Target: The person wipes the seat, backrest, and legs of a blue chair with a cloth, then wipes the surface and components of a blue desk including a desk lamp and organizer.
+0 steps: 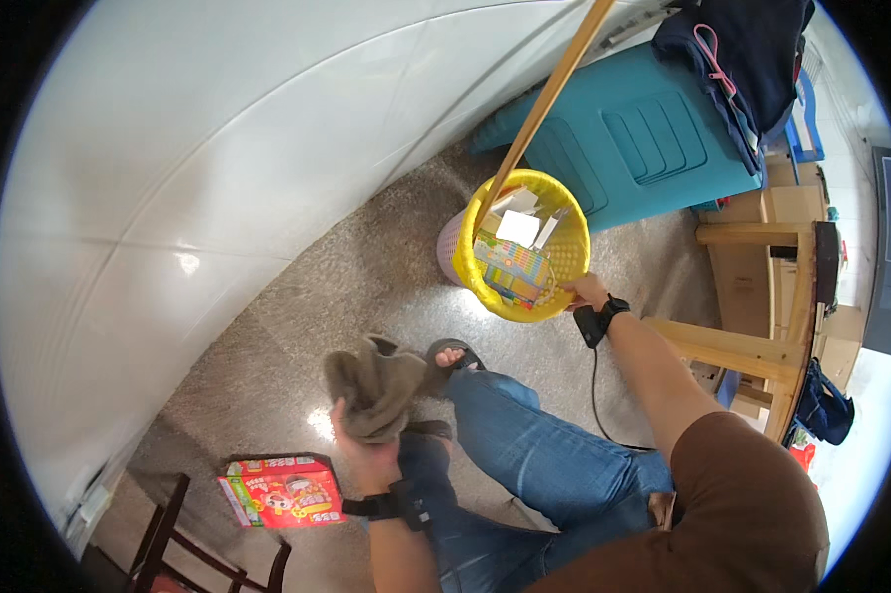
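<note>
A brown cloth (375, 385) is bunched in my left hand (371, 456), held above the floor near my feet. My right hand (586, 290) grips the near rim of a waste basket (580, 222) fitted with a yellow liner. Inside the basket lie a colourful printed carton (516, 267), a white square piece (518, 229) and other scraps. A long wooden stick (549, 96) leans up out of it. On the floor, left of my left hand, a flattened red printed box (286, 493) lies flat.
Behind the basket stands a teal plastic stool (653, 141) with dark clothing (734, 67) on it. A white wall (193, 148) runs along the left. Wooden table legs (742, 352) are at right, a dark wooden chair (208, 552) at lower left.
</note>
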Motion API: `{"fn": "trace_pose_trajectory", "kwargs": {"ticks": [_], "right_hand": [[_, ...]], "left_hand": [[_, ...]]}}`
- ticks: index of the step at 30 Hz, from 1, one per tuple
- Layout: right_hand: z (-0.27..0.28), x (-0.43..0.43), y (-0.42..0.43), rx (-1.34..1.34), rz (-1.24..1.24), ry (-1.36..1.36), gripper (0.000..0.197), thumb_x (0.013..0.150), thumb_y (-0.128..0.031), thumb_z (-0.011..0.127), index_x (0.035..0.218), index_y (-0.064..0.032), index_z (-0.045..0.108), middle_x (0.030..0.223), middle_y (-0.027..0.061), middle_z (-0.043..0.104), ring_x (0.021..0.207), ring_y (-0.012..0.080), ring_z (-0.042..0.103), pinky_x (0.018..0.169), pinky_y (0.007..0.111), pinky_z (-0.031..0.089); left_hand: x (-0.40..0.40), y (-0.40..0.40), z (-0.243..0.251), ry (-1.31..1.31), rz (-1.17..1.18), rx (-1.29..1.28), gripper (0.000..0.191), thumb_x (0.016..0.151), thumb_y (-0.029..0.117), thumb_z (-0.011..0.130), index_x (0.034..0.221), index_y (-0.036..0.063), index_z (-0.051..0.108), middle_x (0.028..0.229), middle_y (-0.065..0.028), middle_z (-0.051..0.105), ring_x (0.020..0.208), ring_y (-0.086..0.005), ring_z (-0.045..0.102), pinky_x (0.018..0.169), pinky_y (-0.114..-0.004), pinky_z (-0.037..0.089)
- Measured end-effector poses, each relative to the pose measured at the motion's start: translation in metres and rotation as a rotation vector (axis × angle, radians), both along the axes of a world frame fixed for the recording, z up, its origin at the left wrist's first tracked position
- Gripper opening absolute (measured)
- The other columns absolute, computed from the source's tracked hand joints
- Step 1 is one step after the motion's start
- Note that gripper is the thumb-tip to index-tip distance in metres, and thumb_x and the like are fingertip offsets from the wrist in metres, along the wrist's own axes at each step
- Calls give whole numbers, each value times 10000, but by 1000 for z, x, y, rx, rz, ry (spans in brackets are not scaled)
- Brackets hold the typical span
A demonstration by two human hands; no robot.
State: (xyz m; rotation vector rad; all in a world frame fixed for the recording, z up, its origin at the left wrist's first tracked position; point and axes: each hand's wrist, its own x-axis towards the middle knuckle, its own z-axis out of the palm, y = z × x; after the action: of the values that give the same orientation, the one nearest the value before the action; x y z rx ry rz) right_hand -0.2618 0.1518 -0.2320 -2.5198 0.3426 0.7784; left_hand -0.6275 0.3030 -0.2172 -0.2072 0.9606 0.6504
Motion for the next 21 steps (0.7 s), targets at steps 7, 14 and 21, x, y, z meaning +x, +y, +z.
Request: {"fn": "trace_pose_trajectory", "kwargs": {"ticks": [7,14,21], "right_hand": [[-16,-23,-34,360,-383,266,349,662,70,573,989,-36,516,838,152,596,659,292,611,523,395,526],[71,-37,-56,464,-268,306,417,656,49,561,1061,-18,492,863,121,588,686,223,598,515,341,511],[96,-28,-86,554,-327,112,361,658,49,585,1009,-13,530,824,89,597,652,190,593,462,313,490]], "left_hand": [[-12,-16,50,119,-242,-70,413,781,274,487,1128,53,460,1118,-123,504,1025,-274,488,865,-431,395],[0,46,76,286,-564,169,409,750,70,549,1126,-7,408,1050,-117,520,924,-245,533,793,-357,450],[130,88,136,223,-914,589,467,744,37,584,1160,-24,380,1089,-108,490,957,-208,498,822,-325,413]]}}
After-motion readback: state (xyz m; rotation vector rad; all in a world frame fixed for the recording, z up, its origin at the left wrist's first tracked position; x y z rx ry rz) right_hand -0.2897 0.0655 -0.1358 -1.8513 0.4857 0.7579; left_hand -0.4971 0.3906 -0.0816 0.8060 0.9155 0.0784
